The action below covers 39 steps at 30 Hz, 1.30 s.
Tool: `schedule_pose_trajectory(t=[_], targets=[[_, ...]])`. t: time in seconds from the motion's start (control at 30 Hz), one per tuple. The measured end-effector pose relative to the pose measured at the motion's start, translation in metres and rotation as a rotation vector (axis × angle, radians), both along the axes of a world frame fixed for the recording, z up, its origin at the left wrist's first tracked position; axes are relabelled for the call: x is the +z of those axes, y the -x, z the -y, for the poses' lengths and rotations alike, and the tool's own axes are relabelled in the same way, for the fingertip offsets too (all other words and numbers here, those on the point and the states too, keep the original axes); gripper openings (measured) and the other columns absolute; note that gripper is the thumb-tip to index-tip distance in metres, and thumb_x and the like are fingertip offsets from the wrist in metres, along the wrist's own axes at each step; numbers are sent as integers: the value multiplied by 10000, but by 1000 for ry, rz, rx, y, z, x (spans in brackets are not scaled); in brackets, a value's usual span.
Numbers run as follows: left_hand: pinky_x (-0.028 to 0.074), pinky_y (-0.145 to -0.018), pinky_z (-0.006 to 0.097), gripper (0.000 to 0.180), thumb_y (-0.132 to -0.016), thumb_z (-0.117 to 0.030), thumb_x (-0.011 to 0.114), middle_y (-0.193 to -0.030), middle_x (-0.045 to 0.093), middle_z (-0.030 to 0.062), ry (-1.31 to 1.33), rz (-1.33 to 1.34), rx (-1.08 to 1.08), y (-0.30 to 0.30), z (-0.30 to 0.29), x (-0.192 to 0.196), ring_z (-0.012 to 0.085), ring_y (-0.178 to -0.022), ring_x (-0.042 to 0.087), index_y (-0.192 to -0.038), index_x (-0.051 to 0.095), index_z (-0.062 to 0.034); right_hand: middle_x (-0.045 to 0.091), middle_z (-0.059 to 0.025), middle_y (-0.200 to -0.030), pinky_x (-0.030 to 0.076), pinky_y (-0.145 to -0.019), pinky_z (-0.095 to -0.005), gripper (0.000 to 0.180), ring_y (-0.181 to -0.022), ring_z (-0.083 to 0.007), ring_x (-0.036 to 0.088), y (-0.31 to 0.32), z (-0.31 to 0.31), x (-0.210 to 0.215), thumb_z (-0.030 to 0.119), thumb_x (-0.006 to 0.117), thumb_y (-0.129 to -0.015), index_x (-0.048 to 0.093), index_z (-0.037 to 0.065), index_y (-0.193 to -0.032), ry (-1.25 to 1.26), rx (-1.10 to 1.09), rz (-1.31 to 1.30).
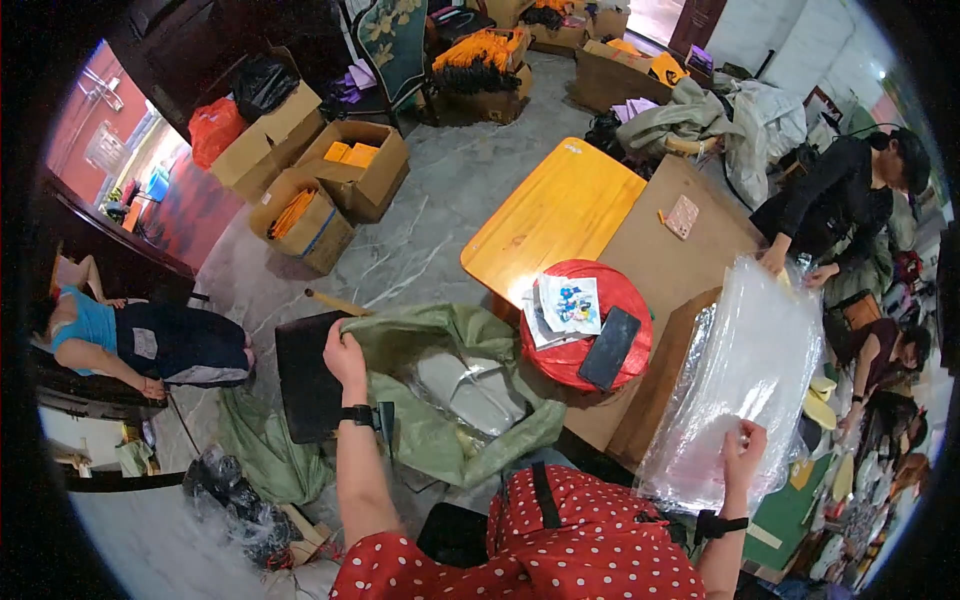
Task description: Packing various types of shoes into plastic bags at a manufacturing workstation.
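Note:
My left hand [345, 357] is closed on the rim of a green woven sack [450, 325], holding its mouth wide. Inside the sack lie grey flat goods in clear plastic [470, 392]. On the right, my right hand [742, 455] hovers over or touches a stack of clear plastic bags [745, 350]. Its fingers are curled together; whether a bag edge is pinched in them cannot be made out. The stack lies on a cardboard box [660, 385]. Across it, a co-worker in black [830, 205] has both hands at the stack's far end.
A red round stool [640, 305] holds a dark phone [610, 348] and a printed white packet [570, 305]. Behind it stands a yellow wooden table [550, 210]. Open cartons [365, 170] stand at the far left. Someone in blue [80, 330] is at the left; another person [880, 350] works at right.

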<state>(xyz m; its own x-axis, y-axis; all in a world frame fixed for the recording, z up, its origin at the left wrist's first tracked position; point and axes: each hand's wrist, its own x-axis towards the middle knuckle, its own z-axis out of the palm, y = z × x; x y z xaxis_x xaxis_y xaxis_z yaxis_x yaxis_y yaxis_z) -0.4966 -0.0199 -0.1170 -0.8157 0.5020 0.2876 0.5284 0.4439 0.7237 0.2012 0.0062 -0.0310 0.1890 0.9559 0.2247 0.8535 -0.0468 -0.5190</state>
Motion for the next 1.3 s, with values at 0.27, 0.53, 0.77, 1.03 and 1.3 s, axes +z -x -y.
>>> schedule_pose_trajectory(t=[0.27,0.53,0.77,1.03,1.3], targets=[[404,-1012,467,828,-865,-246,702,-1376,457,279,284,52,-70,-48,32,-24,426,-1242,467,-1511,221,-54,551,-135,-999,412,-865,-407,306,-987,-305,507,6,0,11,138,679,-792,576,17,-1054,-6,29,-14],[207,-1147,537,856,-825,-207,728,-1545,170,297,369,-262,-208,-175,20,24,462,-1425,166,-1509,233,-64,558,-167,-1054,397,-922,-454,381,-1034,-355,499,-12,5,12,140,734,-751,587,30,-1085,-5,113,23],[266,-1133,497,564,-779,-180,745,-1523,353,153,40,-191,-1103,-375,-6,125,395,-1417,276,-1302,563,-78,587,-149,-1142,437,-946,-423,369,-1110,-340,527,-22,21,56,149,741,-788,614,65,-1124,-98,263,-213],[327,-1105,508,657,-766,-339,790,-1512,347,191,124,-299,-1602,-536,-29,145,429,-1407,279,-1334,542,-122,641,-98,-981,498,-754,-333,206,-923,-258,624,-198,62,41,112,721,-811,674,67,-1006,-181,-227,-334],[327,-1109,504,782,-645,-371,851,-1461,358,293,430,-316,-1430,-569,-24,128,481,-1367,312,-1321,548,-120,620,-9,-939,471,-633,-256,240,-771,-102,572,-368,94,-71,143,700,-856,652,36,-1066,-148,-653,-1012]])
